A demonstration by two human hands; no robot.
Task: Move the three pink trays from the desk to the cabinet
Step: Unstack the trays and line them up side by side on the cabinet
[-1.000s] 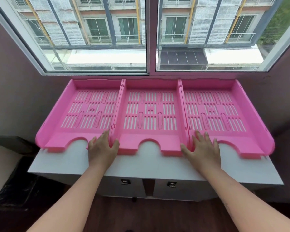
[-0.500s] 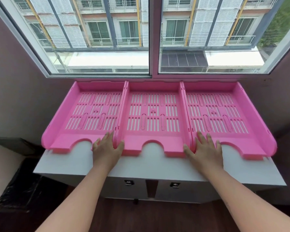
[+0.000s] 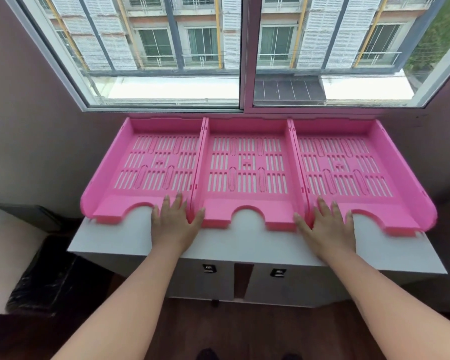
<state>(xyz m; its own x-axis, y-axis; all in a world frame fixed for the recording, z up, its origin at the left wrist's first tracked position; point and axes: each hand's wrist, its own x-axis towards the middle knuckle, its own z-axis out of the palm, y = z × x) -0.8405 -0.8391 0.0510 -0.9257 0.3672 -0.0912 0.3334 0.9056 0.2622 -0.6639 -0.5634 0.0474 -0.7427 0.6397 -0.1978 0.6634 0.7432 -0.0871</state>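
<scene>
Three pink slotted trays stand side by side on the white cabinet top (image 3: 244, 242) under the window: the left tray (image 3: 109, 178), the middle tray (image 3: 247, 126) and the right tray (image 3: 411, 183). Their side walls touch. My left hand (image 3: 174, 224) lies flat over the front corner where the left and middle trays meet, fingers on the left tray, thumb on the middle one. My right hand (image 3: 327, 227) lies the same way across the joint between the middle and right trays. Both hands have their fingers spread and hold nothing.
The window (image 3: 242, 48) and its sill run right behind the trays. Dark walls close in on both sides. The cabinet has two doors with small handles (image 3: 209, 268). A black bag (image 3: 50, 276) sits on the floor at the left.
Both hands stay on the same tray joints. The whole scene has drifted slightly right and down in view; the trays keep their row against the window.
</scene>
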